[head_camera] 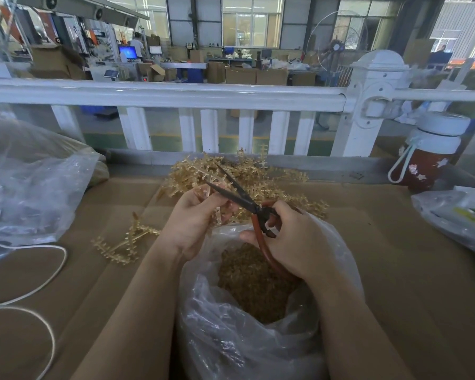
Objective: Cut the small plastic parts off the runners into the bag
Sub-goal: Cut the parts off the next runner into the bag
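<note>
My left hand (192, 218) grips a translucent amber runner (206, 175) with small parts along its branches, held above a clear plastic bag (231, 338). My right hand (294, 239) grips the red handles of dark-bladed scissors (232, 192), whose blades are spread apart around the runner's branches. The bag's mouth is wide and holds a heap of cut amber parts (254, 283). A pile of more runners (272, 185) lies on the cardboard just behind my hands.
One loose runner (126, 242) lies on the cardboard to the left, near a white cord (48, 270). A large clear bag (30, 182) stands at left. A red bottle with white lid (431, 152) and another bag (455, 212) sit at right. A white railing (176, 94) runs behind.
</note>
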Available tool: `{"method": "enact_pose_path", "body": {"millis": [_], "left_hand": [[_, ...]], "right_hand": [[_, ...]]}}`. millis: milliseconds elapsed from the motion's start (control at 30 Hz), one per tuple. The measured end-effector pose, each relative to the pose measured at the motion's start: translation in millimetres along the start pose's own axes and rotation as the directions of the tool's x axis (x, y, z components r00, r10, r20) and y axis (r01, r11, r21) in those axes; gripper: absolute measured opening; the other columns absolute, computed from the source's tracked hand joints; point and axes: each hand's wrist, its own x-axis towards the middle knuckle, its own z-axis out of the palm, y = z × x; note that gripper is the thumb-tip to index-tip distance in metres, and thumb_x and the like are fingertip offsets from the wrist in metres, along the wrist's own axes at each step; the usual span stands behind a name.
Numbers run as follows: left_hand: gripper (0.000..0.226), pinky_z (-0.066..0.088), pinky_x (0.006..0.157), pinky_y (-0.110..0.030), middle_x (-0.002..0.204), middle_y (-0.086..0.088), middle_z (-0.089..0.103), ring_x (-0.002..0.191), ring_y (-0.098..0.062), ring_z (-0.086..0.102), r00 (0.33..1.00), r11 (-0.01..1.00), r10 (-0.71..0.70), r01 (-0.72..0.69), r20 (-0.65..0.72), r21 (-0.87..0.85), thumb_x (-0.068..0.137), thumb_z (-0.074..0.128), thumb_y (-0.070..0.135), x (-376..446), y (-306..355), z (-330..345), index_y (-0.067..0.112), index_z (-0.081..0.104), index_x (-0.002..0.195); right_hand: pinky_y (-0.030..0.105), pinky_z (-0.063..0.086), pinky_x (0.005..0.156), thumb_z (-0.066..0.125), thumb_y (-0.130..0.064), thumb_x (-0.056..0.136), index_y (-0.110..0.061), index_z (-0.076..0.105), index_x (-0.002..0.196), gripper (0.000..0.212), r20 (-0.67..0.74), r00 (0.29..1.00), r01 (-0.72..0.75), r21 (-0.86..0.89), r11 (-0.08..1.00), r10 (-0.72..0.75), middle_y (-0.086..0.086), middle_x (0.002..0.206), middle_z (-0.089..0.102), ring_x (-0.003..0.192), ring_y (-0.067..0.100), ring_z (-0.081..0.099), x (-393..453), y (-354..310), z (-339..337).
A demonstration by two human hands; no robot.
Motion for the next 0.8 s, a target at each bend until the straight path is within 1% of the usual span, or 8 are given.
{"method": "enact_pose_path", "body": {"millis": [100,167,267,333,433,500,600,800], "left_hand": [[0.021,0.048,0.079,-0.032,0.079,-0.006,0.070,0.075,-0.013,0.064,1.000,1.000,0.009,-0.009,0.018,0.028,0.090,0.063,0.012,1.0,-1.3,-0.3,0.020,0.076,0.074],[0.013,0.050,0.079,-0.029,0.080,-0.007,0.069,0.076,-0.014,0.065,0.999,0.999,0.014,-0.015,0.036,0.032,0.090,0.062,0.011,1.2,-1.6,0.1,0.013,0.071,0.080],[0.015,0.051,0.076,-0.026,0.078,-0.007,0.069,0.076,-0.014,0.065,0.999,0.999,0.019,-0.020,0.039,0.046,0.094,0.058,0.007,2.3,-2.6,-0.4,0.011,0.068,0.083],[0.015,0.052,0.076,-0.025,0.077,-0.006,0.070,0.075,-0.013,0.066,0.999,0.999,0.015,-0.016,0.035,0.035,0.092,0.060,0.011,2.4,-2.8,-0.2,0.014,0.070,0.080],[0.009,0.049,0.074,-0.028,0.077,-0.006,0.070,0.073,-0.013,0.065,0.999,1.000,0.005,-0.004,0.033,-0.007,0.084,0.065,0.018,1.2,-2.4,0.9,0.017,0.071,0.077],[0.009,0.047,0.073,-0.030,0.076,-0.006,0.070,0.072,-0.013,0.065,1.000,1.000,0.005,-0.004,0.030,-0.017,0.083,0.066,0.019,1.4,-3.5,0.2,0.017,0.072,0.077],[0.010,0.045,0.074,-0.031,0.076,-0.005,0.070,0.072,-0.013,0.064,0.999,1.000,0.002,-0.002,0.042,-0.017,0.083,0.065,0.019,1.5,-3.9,-0.6,0.018,0.073,0.076],[0.007,0.048,0.070,-0.025,0.077,-0.003,0.070,0.072,-0.011,0.065,0.998,1.000,0.002,-0.001,0.055,-0.031,0.083,0.065,0.019,3.0,-4.5,-2.0,0.015,0.071,0.080]], "right_hand": [[0.010,0.035,0.058,0.058,-0.087,0.068,-0.038,0.054,0.104,0.061,0.019,1.000,-0.022,-0.017,1.000,0.022,-0.022,0.090,0.058,0.082,-0.001,0.055,-0.6,-3.6,-2.7],[0.010,0.040,0.055,0.057,-0.088,0.068,-0.039,0.052,0.105,0.061,0.024,0.999,-0.030,-0.030,0.999,0.031,-0.024,0.087,0.056,0.080,-0.004,0.054,-1.4,-5.5,-5.5],[-0.004,0.035,0.066,0.057,-0.088,0.068,-0.042,0.051,0.105,0.059,0.012,1.000,-0.025,-0.063,0.998,0.026,-0.027,0.083,0.054,0.070,-0.015,0.044,-2.5,-7.7,-9.2],[0.008,0.037,0.050,0.057,-0.088,0.068,-0.043,0.052,0.106,0.060,0.019,0.999,-0.035,-0.075,0.997,0.036,-0.029,0.083,0.053,0.070,-0.016,0.042,-2.9,-8.9,-10.8],[0.008,0.031,0.048,0.057,-0.088,0.068,-0.043,0.052,0.108,0.060,0.012,0.999,-0.036,-0.094,0.995,0.037,-0.032,0.082,0.050,0.069,-0.018,0.040,-3.2,-9.7,-11.7],[0.004,0.038,0.053,0.057,-0.088,0.069,-0.043,0.052,0.108,0.060,0.003,1.000,-0.024,-0.097,0.995,0.025,-0.032,0.081,0.049,0.068,-0.018,0.039,-3.7,-9.6,-11.6],[-0.011,0.026,0.070,0.059,-0.086,0.070,-0.040,0.055,0.107,0.060,-0.020,1.000,-0.017,-0.085,0.996,0.015,-0.030,0.080,0.051,0.067,-0.017,0.040,-3.7,-9.0,-10.0],[-0.012,0.024,0.069,0.061,-0.085,0.070,-0.039,0.060,0.112,0.062,-0.043,0.999,-0.006,-0.060,0.998,0.004,-0.031,0.076,0.050,0.064,-0.018,0.040,-2.0,-6.1,-6.7]]}}
